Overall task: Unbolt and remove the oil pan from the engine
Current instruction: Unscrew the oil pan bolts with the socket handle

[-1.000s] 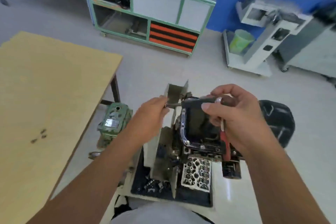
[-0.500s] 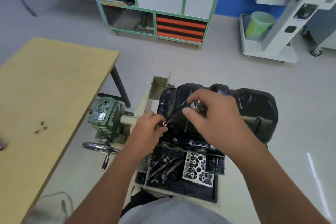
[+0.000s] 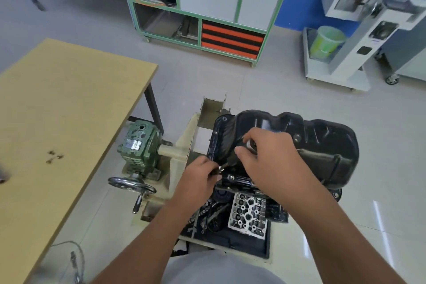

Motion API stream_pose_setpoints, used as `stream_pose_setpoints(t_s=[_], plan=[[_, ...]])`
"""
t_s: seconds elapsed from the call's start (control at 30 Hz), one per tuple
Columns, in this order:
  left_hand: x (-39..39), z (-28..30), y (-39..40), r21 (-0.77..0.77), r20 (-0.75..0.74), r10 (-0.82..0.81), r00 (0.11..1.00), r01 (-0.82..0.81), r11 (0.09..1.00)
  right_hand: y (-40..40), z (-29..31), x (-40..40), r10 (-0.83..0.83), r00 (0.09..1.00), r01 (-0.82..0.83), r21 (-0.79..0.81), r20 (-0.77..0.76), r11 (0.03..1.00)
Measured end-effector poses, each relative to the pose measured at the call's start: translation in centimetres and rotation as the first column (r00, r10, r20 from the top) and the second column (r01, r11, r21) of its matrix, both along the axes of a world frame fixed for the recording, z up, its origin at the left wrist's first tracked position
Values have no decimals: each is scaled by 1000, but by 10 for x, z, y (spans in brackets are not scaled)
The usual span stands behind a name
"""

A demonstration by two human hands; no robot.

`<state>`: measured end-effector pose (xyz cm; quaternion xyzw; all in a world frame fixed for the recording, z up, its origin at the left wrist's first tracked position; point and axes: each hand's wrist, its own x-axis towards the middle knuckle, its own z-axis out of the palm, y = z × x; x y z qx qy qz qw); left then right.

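Item: black stamped oil pan (image 3: pixel 322 145), seated sump-up on the engine (image 3: pixel 249 212), which I have mounted on a cream engine stand (image 3: pixel 182 145); the pan sits at centre frame, its flange against the block and not yet lifted. Item: my right hand (image 3: pixel 272 159), fingers curled round the head of a ratchet (image 3: pixel 250 145) over the near-left part of the pan; only a bit of chrome shows under the fingers, so I cannot tell the tool's full form. Item: my left hand (image 3: pixel 200 175), fingertips pinching the socket end (image 3: pixel 220 168) of the tool's dark extension just at the flange's near-left corner. Item: one flange bolt (image 3: pixel 230 177), with washer, visible just beside that socket on the near edge; other holes along the left flange look small and I cannot tell whether they are filled. Item: green gearbox (image 3: pixel 138 145) and chrome handwheel (image 3: pixel 131 185) on the stand's left side. Item: wooden table (image 3: pixel 69 104), well apart to the left, with a few small dark pieces (image 3: pixel 54 157) lying on it. Step in hand, as I judge it: unbolting, with the socket being guided to a fastener. Next move calls for seating the socket squarely on the bolt head, steadying the extension with my left fingers, and turning with the right without slipping off.
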<state>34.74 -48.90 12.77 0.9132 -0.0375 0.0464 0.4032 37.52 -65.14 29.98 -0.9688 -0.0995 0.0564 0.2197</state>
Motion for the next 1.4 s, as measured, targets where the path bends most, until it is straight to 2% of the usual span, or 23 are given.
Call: stream_pose_setpoints(t_s=[0.17, 0.4, 0.73, 0.8, 0.87, 0.93, 1.03, 1.07, 1.17, 1.3, 1.4], plan=[[5, -2, 0, -30, 21, 15, 1000, -15, 999, 13, 0, -5, -43, 998, 41, -40, -38, 998], [8, -13, 1, -89, 1, 51, 999, -51, 995, 27, -1, 1, -71, 997, 63, -219, -27, 974], [7, -20, 2, -100, 3, 63, 998, -62, 993, 44, 4, 11, 26, 999, -14, -335, 30, 942], [6, -21, 2, -93, 8, 55, 998, -54, 994, 47, 5, 9, 5, 1000, -9, -342, -12, 940], [4, -19, 1, -87, 17, 57, 998, -55, 995, 51, 5, 4, -26, 993, -10, -295, -117, 955], [3, -8, -1, -133, 72, 84, 994, -74, 988, 57, 3, -4, -56, 987, 18, -238, -153, 971], [4, 23, -4, -178, 259, 88, 962, -42, 983, 62, -5, -17, -58, 998, 54, -274, -3, 960], [6, 32, -5, -220, 259, 55, 964, 4, 975, 62, -8, -19, -51, 998, 61, -287, 43, 956], [18, 60, -7, -380, 110, -123, 986, 156, 912, 59, -12, -20, -23, 993, 59, -309, 118, 949], [41, 72, -13, -437, -107, -310, 945, 235, 868, 51, -13, -15, 38, 989, 11, -335, 140, 942], [49, 71, -19, -472, -162, -327, 931, 218, 854, 46, -13, -11, 86, 988, -36, -337, 132, 941]])
